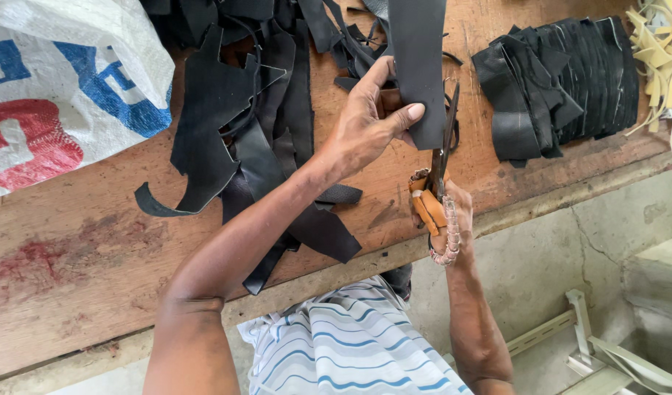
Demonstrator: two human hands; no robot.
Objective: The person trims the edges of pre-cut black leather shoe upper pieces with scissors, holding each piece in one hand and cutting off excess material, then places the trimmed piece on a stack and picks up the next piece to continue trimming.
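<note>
A: Obs., left to right. Woven sack (58, 80) lies far left of the grip. Loose black offcuts (233, 139) are heaped just left of it on the wooden bench (72, 278).

B: The grip?

A: Left hand (365, 121) pinches a black strip (418, 66), thumb on its lower edge. Right hand (449, 216), just below, is closed through the handles of the scissors (442, 157); blades stand partly open against the strip's right edge.

B: Progress?

A: Judged midway. A stack of cut black pieces (562, 80) sits right of the grip, pale strips (661, 58) beyond; much uncut scrap remains.
</note>
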